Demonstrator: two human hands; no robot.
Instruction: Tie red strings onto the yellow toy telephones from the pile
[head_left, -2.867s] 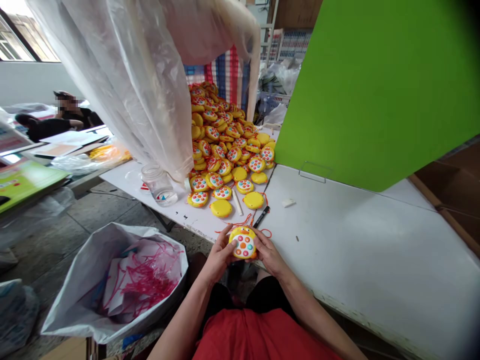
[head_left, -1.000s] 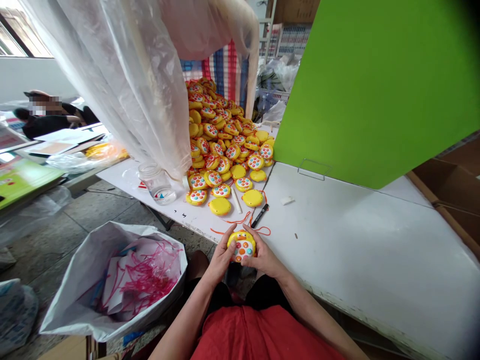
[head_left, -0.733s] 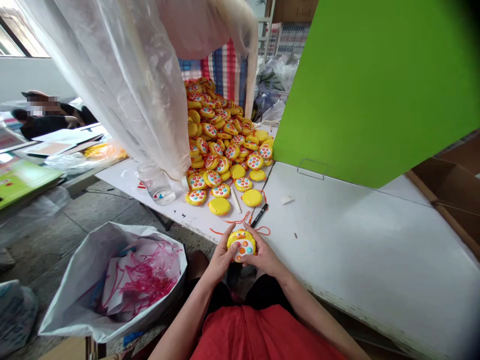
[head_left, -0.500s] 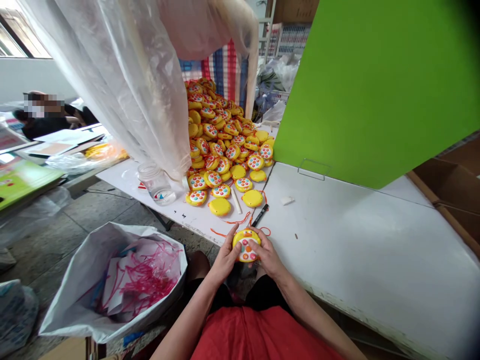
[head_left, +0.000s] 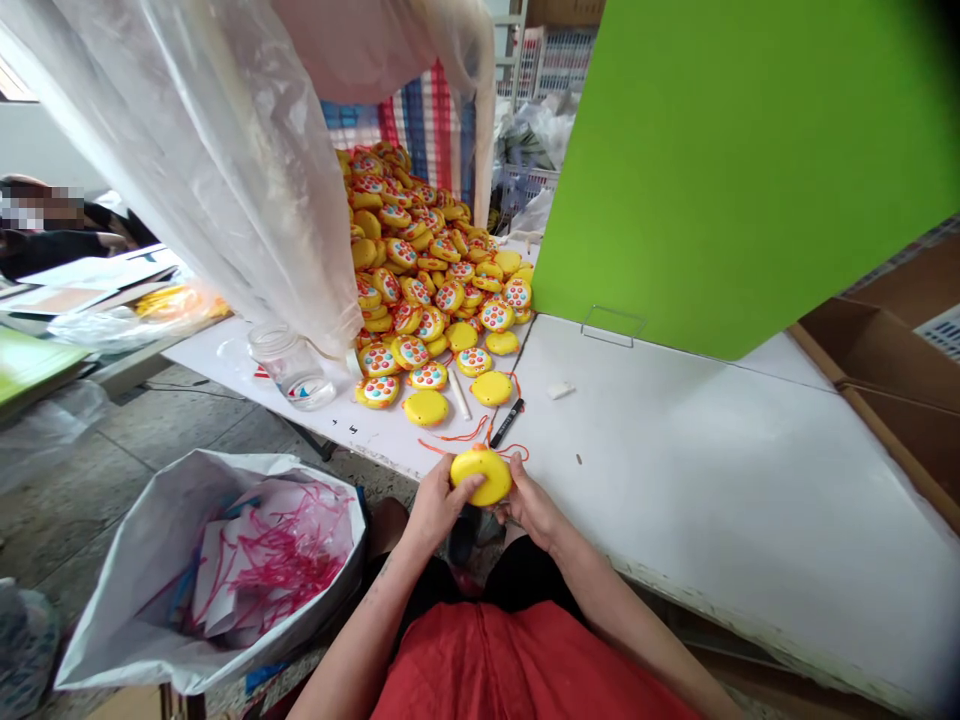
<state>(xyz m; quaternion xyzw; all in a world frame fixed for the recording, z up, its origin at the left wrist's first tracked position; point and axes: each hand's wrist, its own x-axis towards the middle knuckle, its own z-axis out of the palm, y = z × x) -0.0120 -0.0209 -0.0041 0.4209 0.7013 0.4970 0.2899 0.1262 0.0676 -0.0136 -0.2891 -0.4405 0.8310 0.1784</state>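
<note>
A round yellow duck toy [head_left: 481, 475] is gripped between both hands at the front edge of the white table [head_left: 712, 490], its plain yellow back facing up. My left hand [head_left: 436, 504] curls round its left side with the thumb on top. My right hand [head_left: 531, 505] closes on its right side. An orange string [head_left: 457, 438] trails from the toy onto the table. Behind it rises a big pile of the same yellow toys [head_left: 420, 260] with coloured buttons.
A black marker [head_left: 507, 423] and a white stick [head_left: 458, 393] lie just beyond the toy. A clear jar [head_left: 289, 362] stands left, under hanging plastic sheeting [head_left: 225, 170]. A green board [head_left: 735, 160] stands on the right. A white bag of pink strings [head_left: 225, 560] sits on the floor. Another person [head_left: 45, 225] sits far left.
The toy has been turned over: its coloured button face showed before, now its plain yellow back is up. Both hands kept hold of it at the table edge.
</note>
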